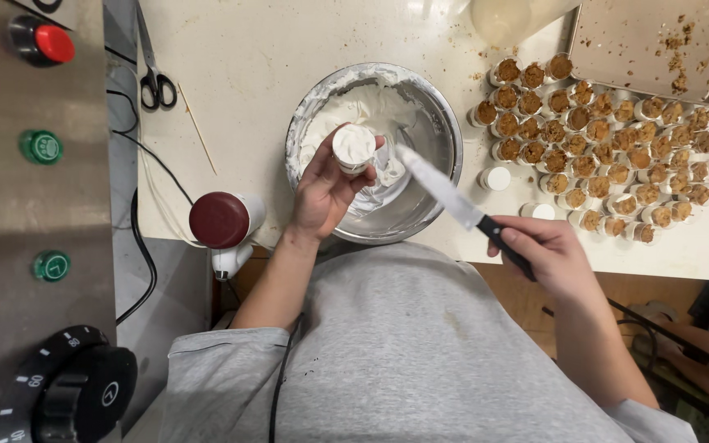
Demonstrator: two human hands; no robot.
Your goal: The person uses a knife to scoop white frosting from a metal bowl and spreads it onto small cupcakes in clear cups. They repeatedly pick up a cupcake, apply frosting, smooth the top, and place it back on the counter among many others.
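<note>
My left hand [326,190] holds a small cup [354,148] topped with white cream over a steel mixing bowl [445,131] that holds whipped cream. My right hand [550,256] grips the black handle of a knife [445,190]; its blade points up-left toward the cup, with the tip close to the cup and over the bowl. To the right of the bowl, several small cups with brown crumb [596,143] stand in a cluster. Two cream-topped cups [497,178] sit at the cluster's near-left edge.
A metal baking tray [633,41] with crumbs lies at the top right. Scissors [154,78] and a thin skewer [197,127] lie at the left of the white counter. A hand mixer with a dark red end [221,221] sits at the counter's edge. A steel appliance panel with knobs [34,221] stands on the left.
</note>
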